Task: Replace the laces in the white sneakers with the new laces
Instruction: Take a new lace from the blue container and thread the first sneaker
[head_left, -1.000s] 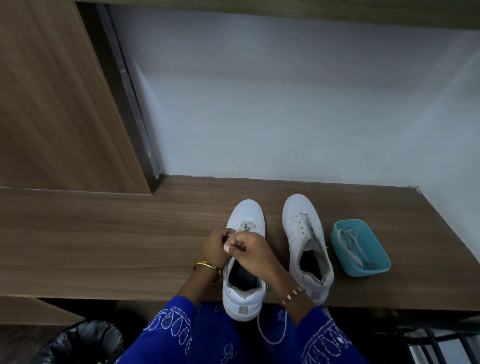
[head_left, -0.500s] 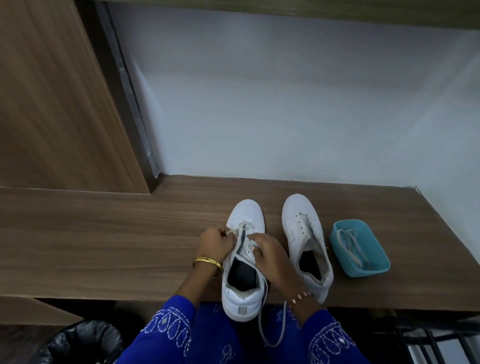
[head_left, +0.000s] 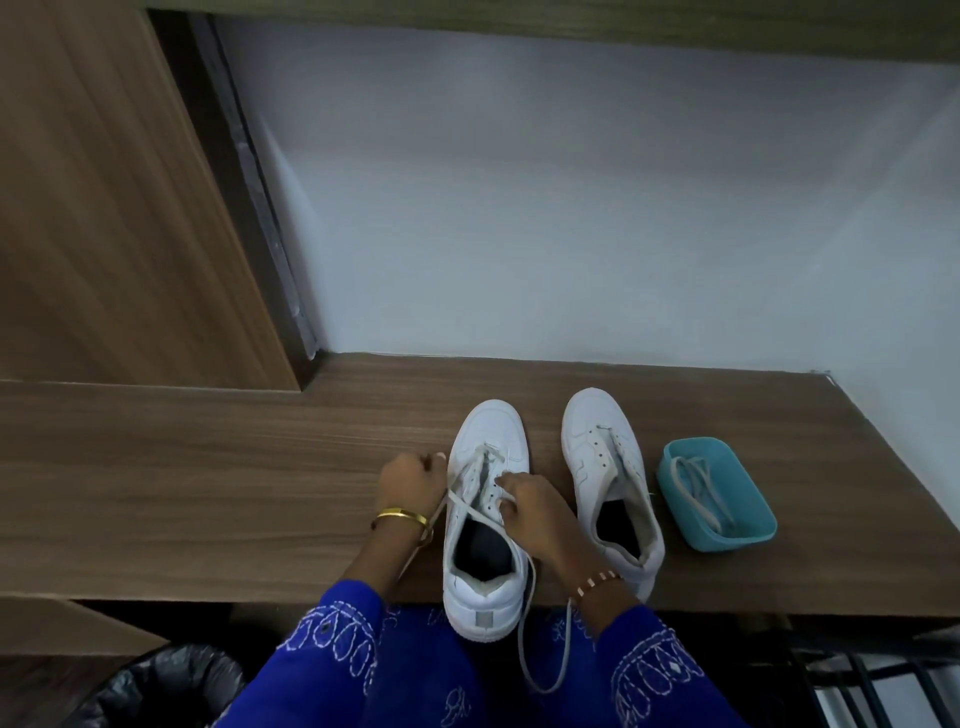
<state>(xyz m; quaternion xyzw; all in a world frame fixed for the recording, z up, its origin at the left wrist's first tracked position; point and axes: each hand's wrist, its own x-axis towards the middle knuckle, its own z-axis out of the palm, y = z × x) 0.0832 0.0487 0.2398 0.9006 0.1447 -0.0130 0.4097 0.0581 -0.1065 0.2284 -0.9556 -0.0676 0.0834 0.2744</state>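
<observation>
On the brown wooden desk (head_left: 208, 493) stood the near white leather sneaker (head_left: 485, 519), half threaded. The left hand (head_left: 410, 483) pinched one end of its flat pale lace (head_left: 457, 501), drawn across the tongue; the right hand (head_left: 530, 506) pinched at an eyelet. Drawing both ends evenly, flat and untwisted, would probably serve best.

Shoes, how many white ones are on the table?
2. One sneaker sits between the left hand and right hand; the other sneaker is beside the blue tray.
</observation>
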